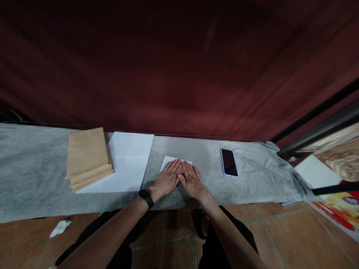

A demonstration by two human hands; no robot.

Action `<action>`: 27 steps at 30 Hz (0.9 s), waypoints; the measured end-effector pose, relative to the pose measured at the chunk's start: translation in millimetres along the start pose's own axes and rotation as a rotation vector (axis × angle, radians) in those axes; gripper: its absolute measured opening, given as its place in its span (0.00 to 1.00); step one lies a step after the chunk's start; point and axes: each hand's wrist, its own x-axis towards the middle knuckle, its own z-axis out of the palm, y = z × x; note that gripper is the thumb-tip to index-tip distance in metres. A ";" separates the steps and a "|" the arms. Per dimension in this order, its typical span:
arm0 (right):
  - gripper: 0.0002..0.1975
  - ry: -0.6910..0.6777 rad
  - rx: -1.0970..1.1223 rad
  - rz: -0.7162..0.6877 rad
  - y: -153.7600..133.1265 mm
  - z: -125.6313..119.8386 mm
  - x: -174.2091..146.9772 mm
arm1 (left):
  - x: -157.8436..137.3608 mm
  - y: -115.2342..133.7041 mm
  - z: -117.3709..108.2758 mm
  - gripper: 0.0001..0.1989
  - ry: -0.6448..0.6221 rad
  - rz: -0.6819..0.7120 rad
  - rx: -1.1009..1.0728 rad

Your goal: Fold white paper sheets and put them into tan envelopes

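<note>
Small white paper (166,161) on grey cloth (258,172): apparent flattening step.
From left: brown envelopes (87,152), large sheet (130,162), left hand (166,180) and right hand (192,182) flat on the paper, fingers extended, gripping nothing; phone (229,163). Next move likely calls for even pressure.

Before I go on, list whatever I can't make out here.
Head view: the near part of the small white paper, hidden under the left hand and right hand.
Head view: the left part of the large white sheet, covered by the brown paper stack.
Head view: the rest of the red-and-yellow printed item, cut off by the right edge.
</note>
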 end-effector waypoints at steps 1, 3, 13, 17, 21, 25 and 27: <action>0.32 0.007 -0.018 0.006 2.6 1.1 -1.2 | -0.3 -3.2 0.0 0.29 0.009 -0.015 0.001; 0.33 0.028 -0.055 0.008 9.3 2.2 -4.3 | -1.5 -10.9 -0.4 0.29 0.027 -0.055 0.004; 0.33 0.023 -0.100 0.013 25.6 -3.8 -12.4 | -12.7 -43.2 -7.0 0.31 0.061 -0.214 0.010; 0.33 0.002 -0.078 0.010 30.6 -5.2 -12.0 | -12.9 -44.3 -8.8 0.31 0.071 -0.248 0.025; 0.30 0.029 -0.034 0.012 35.4 -9.4 -2.2 | -11.3 -43.0 -10.2 0.31 0.051 -0.257 0.049; 0.28 0.112 -0.021 0.095 30.5 -16.0 16.8 | -10.3 -43.0 -11.4 0.31 0.043 -0.249 0.055; 0.27 0.100 -0.046 0.134 25.2 -19.0 24.7 | -10.4 -43.6 -11.4 0.31 0.052 -0.242 0.054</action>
